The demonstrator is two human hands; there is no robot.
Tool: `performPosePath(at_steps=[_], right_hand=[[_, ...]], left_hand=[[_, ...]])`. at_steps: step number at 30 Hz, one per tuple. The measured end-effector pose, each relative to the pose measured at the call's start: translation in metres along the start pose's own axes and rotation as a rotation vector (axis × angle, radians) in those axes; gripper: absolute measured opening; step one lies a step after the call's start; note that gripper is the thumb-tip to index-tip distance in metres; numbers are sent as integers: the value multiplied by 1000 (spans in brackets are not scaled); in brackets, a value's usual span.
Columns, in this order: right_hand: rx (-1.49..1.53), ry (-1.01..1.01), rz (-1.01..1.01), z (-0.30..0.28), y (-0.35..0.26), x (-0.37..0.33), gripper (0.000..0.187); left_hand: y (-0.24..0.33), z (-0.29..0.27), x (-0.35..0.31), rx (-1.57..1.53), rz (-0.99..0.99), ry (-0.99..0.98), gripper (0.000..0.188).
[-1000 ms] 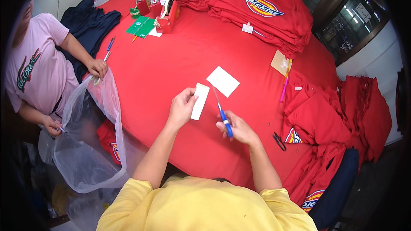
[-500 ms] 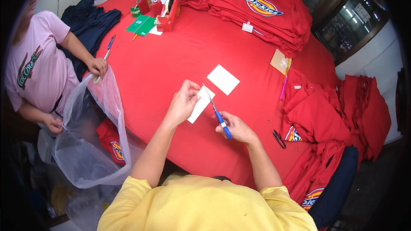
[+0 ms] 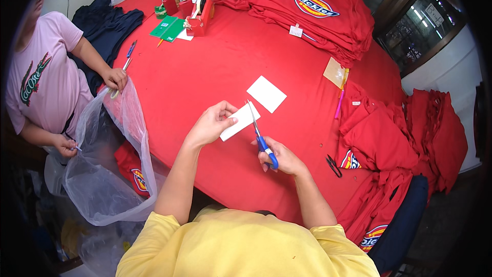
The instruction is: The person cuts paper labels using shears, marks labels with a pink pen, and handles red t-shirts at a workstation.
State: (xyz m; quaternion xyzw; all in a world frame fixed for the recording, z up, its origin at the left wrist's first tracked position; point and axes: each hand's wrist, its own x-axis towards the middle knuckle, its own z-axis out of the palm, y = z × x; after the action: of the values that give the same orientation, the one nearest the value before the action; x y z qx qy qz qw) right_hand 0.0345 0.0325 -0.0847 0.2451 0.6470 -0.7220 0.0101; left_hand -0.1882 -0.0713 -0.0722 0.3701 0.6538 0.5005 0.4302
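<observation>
Red cloth [image 3: 179,72] covers your bench [image 3: 205,56]. Your left hand [image 3: 209,124] pinches a white card [image 3: 240,122]; your right hand [image 3: 285,157] grips blue-handled scissors [image 3: 264,146]. Beyond both lies another card [image 3: 267,94].

1. Bright, fairly even light covers the red tabletop [image 3: 205,61], with only soft shading across it.
2. The loose white card [image 3: 266,94] reads close to pure white, its surface showing scant detail.
3. Pale sheen streaks the clear plastic bag [image 3: 107,190] at left.
4. Bright bars of light glint in the dark glass panes [image 3: 420,31] at upper right.
5. The floor [image 3: 451,225] at lower right is dim, its detail murky.
6. Fisheye distortion bows the tabletop's edge; black vignetting closes the corners.
7. Scissors [image 3: 267,154], left hand [image 3: 211,124] and right hand [image 3: 284,157] look reasonably sharp.
</observation>
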Motion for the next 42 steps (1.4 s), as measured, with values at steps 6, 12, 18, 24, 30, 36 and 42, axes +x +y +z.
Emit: performPosePath(at_steps=[6, 12, 18, 24, 30, 36, 42], right_hand=[[-43, -117, 48, -17, -7, -2, 64], [-141, -110, 76, -22, -17, 2, 62], [-47, -118, 93, -23, -12, -1, 53], [-23, -79, 102, -25, -7, -2, 55], [-78, -123, 107, -25, -10, -2, 55], [-123, 40, 168, -31, -4, -16, 52], [32, 428, 23, -67, 10, -32, 55]], left_hand=[[12, -8, 6, 83, 71, 56, 20], [16, -10, 4, 186, 69, 32, 25], [22, -9, 3, 264, 123, 72, 23], [21, -6, -3, 751, 470, 140, 41], [28, 4, -3, 933, 344, 167, 42], [-25, -43, 32, 92, 261, 454, 28], [-138, -273, 94, -115, 200, 1297, 56]])
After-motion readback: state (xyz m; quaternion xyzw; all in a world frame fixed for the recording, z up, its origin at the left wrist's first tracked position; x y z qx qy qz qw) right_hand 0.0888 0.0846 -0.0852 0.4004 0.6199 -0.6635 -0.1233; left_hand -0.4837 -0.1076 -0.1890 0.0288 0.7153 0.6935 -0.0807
